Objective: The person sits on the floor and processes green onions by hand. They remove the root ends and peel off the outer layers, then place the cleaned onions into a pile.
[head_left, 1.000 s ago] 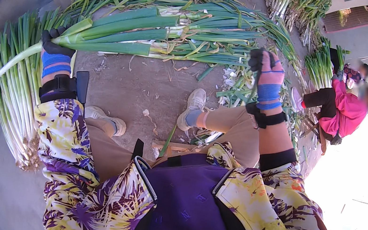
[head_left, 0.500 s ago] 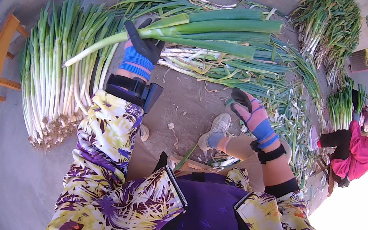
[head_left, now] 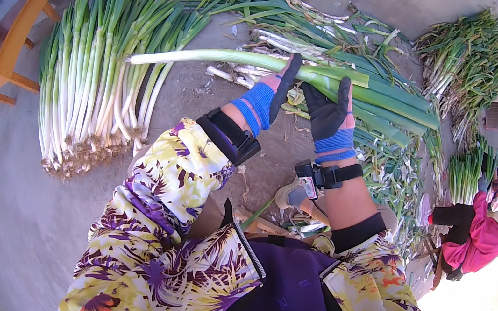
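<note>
A long green onion (head_left: pixel 212 57) lies nearly level across both of my gloved hands, its white root end to the left and its green leaves to the right. My left hand (head_left: pixel 276 92) is closed round the middle of the stalk. Just right of it, my right hand (head_left: pixel 329 111) is closed on the lower leaves, thumb up in front. The palms hide part of the grip. Left of my hands, a big row of green onions (head_left: pixel 98 68) leans upright, roots down.
Loose green onions (head_left: pixel 240 1) lie on the floor ahead. Trimmed leaves (head_left: pixel 381 175) litter the right side. A wooden stool (head_left: pixel 10 49) stands at the far left. Another bundle (head_left: pixel 465 65) leans at the far right, near a person in pink (head_left: pixel 481 241).
My left hand has moved right, bringing the green onion with it. My right hand has risen from beside my knee and taken hold of the leaves.
</note>
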A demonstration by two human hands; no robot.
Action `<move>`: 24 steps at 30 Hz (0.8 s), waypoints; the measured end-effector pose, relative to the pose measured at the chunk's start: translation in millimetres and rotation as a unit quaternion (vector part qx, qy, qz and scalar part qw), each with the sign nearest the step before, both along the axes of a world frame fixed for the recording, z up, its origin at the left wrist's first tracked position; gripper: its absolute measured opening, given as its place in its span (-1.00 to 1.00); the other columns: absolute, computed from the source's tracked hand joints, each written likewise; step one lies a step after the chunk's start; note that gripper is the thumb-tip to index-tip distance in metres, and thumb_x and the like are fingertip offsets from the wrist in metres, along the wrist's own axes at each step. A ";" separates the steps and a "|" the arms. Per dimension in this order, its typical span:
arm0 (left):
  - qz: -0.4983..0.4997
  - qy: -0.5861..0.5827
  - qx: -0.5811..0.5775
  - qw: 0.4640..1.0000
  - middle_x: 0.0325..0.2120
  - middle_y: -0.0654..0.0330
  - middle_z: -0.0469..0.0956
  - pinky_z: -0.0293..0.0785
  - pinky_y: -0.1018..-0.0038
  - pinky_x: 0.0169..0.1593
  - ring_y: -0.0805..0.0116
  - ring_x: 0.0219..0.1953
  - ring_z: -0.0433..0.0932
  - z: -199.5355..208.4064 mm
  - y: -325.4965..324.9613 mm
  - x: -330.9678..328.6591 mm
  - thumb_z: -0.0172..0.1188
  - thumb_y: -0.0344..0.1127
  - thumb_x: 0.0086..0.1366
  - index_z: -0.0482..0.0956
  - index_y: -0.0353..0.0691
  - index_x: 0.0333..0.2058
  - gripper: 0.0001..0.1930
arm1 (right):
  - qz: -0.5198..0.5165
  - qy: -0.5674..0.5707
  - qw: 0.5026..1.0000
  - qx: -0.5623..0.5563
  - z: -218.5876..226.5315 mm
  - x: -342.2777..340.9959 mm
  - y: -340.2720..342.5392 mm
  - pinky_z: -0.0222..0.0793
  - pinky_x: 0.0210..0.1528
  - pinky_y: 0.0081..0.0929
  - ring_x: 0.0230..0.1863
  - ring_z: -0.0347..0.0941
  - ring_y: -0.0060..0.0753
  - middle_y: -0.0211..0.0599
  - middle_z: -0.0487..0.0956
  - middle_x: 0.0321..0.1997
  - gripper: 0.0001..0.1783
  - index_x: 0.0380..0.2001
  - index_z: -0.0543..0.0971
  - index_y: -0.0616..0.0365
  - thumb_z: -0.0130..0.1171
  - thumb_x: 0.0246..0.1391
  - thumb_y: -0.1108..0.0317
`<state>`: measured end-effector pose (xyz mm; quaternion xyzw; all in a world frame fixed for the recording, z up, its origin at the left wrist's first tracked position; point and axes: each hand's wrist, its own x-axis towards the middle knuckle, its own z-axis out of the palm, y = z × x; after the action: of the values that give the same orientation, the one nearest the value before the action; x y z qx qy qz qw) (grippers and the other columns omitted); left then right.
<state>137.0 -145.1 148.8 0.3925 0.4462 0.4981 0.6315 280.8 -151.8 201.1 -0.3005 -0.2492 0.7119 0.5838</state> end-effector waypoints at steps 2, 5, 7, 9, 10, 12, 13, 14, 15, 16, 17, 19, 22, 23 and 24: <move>-0.083 0.037 0.072 0.993 -0.06 0.17 0.46 0.31 0.39 0.03 0.39 0.00 0.40 -11.3 -0.6 1.1 -0.09 0.25 0.23 0.42 -0.12 0.01 -0.39 | -0.070 -0.029 0.997 -0.020 6.5 15.8 3.7 0.34 0.10 -0.04 0.05 0.36 0.00 -0.09 0.36 0.04 -0.46 0.10 0.25 0.06 0.12 0.09 0.14; -0.193 0.015 0.025 0.981 -0.11 0.13 0.51 0.40 0.44 -0.01 0.37 -0.07 0.49 21.3 -9.2 -1.2 -0.04 0.04 0.30 0.41 -0.21 0.02 -0.52 | -0.149 -0.064 0.986 -0.027 13.3 59.6 14.2 0.45 -0.03 -0.03 -0.04 0.41 0.06 -0.06 0.39 -0.01 -0.47 0.08 0.28 0.05 0.14 0.08 0.16; -0.157 -0.026 0.020 0.987 -0.23 0.07 0.57 0.45 0.51 -0.09 0.34 -0.24 0.58 38.9 -11.7 -5.9 -0.01 -0.16 0.32 0.40 -0.34 0.00 -0.60 | -0.195 -0.076 0.977 -0.033 16.4 97.2 19.7 0.49 -0.09 -0.05 -0.10 0.45 0.06 -0.02 0.43 -0.06 -0.49 0.05 0.32 0.08 0.14 0.07 0.14; -0.122 0.003 0.064 0.990 -0.24 0.07 0.57 0.46 0.49 -0.07 0.33 -0.24 0.58 38.8 -4.6 -27.7 0.01 -0.19 0.31 0.44 -0.37 -0.05 -0.63 | -0.224 -0.093 0.969 -0.038 23.5 135.2 17.2 0.51 -0.12 -0.07 -0.14 0.47 0.05 -0.01 0.46 -0.10 -0.49 0.01 0.35 0.12 0.16 0.05 0.11; -0.059 0.012 0.067 0.996 -0.24 0.07 0.57 0.45 0.48 -0.07 0.31 -0.22 0.57 39.7 -2.6 -36.7 0.01 -0.21 0.31 0.46 -0.38 -0.07 -0.64 | -0.252 -0.124 0.959 -0.038 26.9 151.4 14.2 0.52 -0.14 -0.09 -0.16 0.48 0.02 0.00 0.47 -0.12 -0.49 -0.01 0.37 0.15 0.17 0.03 0.10; 0.054 0.079 0.072 0.993 -0.24 0.07 0.58 0.44 0.49 -0.05 0.31 -0.21 0.56 19.0 9.1 -68.3 0.02 -0.23 0.30 0.49 -0.38 -0.09 -0.66 | -0.281 -0.163 0.945 -0.032 40.8 167.6 7.9 0.53 -0.18 -0.13 -0.18 0.49 -0.02 -0.02 0.47 -0.13 -0.48 -0.02 0.38 0.15 0.21 0.00 0.13; 0.077 0.137 0.074 0.985 -0.24 0.08 0.58 0.42 0.51 -0.06 0.33 -0.22 0.55 21.9 8.3 -67.8 0.07 -0.20 0.27 0.50 -0.37 -0.10 -0.64 | -0.298 -0.180 0.937 -0.032 47.6 175.6 5.1 0.54 -0.19 -0.15 -0.20 0.50 -0.03 -0.03 0.48 -0.13 -0.49 -0.03 0.39 0.15 0.22 -0.01 0.15; 0.099 0.196 0.071 0.973 -0.24 0.09 0.58 0.40 0.53 -0.07 0.36 -0.22 0.54 25.2 6.9 -66.3 0.11 -0.17 0.24 0.51 -0.36 -0.10 -0.62 | -0.299 -0.193 0.934 -0.022 55.1 183.0 1.0 0.55 -0.23 -0.15 -0.22 0.50 -0.05 -0.06 0.49 -0.15 -0.52 -0.08 0.42 0.18 0.25 -0.04 0.18; 0.070 0.238 0.077 0.966 -0.24 0.10 0.58 0.40 0.53 -0.07 0.37 -0.22 0.53 33.4 -0.2 -57.8 0.15 -0.14 0.20 0.51 -0.33 -0.10 -0.60 | -0.308 -0.206 0.929 -0.014 62.9 187.3 -2.4 0.57 -0.30 -0.18 -0.23 0.51 -0.06 -0.07 0.51 -0.18 -0.56 -0.13 0.45 0.21 0.26 -0.05 0.21; 0.044 0.281 0.084 0.955 -0.23 0.11 0.58 0.40 0.52 -0.08 0.38 -0.21 0.53 38.1 -5.5 -52.3 0.19 -0.11 0.16 0.51 -0.31 -0.09 -0.57 | -0.313 -0.223 0.923 -0.009 69.1 190.6 -1.5 0.58 -0.33 -0.20 -0.24 0.51 -0.06 -0.08 0.51 -0.19 -0.56 -0.14 0.45 0.21 0.27 -0.06 0.23; 0.019 0.323 0.090 0.942 -0.23 0.12 0.58 0.39 0.52 -0.08 0.40 -0.21 0.52 41.5 -9.4 -46.8 0.23 -0.09 0.13 0.51 -0.29 -0.09 -0.54 | -0.317 -0.240 0.918 -0.003 75.0 194.2 0.2 0.58 -0.36 -0.22 -0.25 0.52 -0.07 -0.09 0.51 -0.20 -0.57 -0.15 0.45 0.22 0.28 -0.07 0.24; -0.095 0.289 0.107 0.947 -0.20 0.19 0.58 0.36 0.54 -0.04 0.43 -0.17 0.50 47.1 -12.3 -34.7 0.19 -0.15 0.17 0.51 -0.26 -0.08 -0.60 | -0.286 -0.262 0.921 0.033 88.8 198.1 4.9 0.59 -0.38 -0.24 -0.26 0.52 -0.08 -0.07 0.51 -0.20 -0.60 -0.13 0.48 0.21 0.24 -0.04 0.25; -0.165 0.205 0.132 0.956 -0.17 0.13 0.56 0.34 0.52 0.00 0.38 -0.13 0.50 41.3 -12.8 -17.4 0.20 -0.09 0.16 0.50 -0.25 -0.06 -0.56 | -0.236 -0.281 0.928 0.067 115.9 195.2 19.9 0.60 -0.30 -0.22 -0.20 0.50 -0.09 -0.07 0.48 -0.16 -0.64 -0.12 0.50 0.18 0.18 0.02 0.26; -0.172 0.262 0.134 0.940 -0.14 0.09 0.54 0.33 0.50 0.03 0.34 -0.09 0.49 25.1 -11.7 -18.2 0.21 -0.03 0.14 0.49 -0.25 -0.05 -0.51 | -0.213 -0.287 0.931 0.069 127.1 189.7 25.9 0.60 -0.27 -0.22 -0.17 0.49 -0.09 -0.10 0.47 -0.14 -0.65 -0.11 0.50 0.15 0.16 0.03 0.25; -0.181 0.257 0.137 0.939 -0.13 0.09 0.53 0.32 0.50 0.04 0.33 -0.07 0.48 15.8 -8.9 -12.1 0.22 -0.02 0.13 0.49 -0.25 -0.04 -0.49 | -0.197 -0.314 0.923 0.104 132.7 195.8 33.2 0.59 -0.25 -0.23 -0.17 0.50 -0.09 -0.11 0.47 -0.13 -0.66 -0.10 0.50 0.14 0.13 0.06 0.25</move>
<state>124.9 -154.0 164.7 0.6642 0.4416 0.3141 0.5149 476.6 -118.6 333.8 -0.4893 -0.4282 0.4213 0.6323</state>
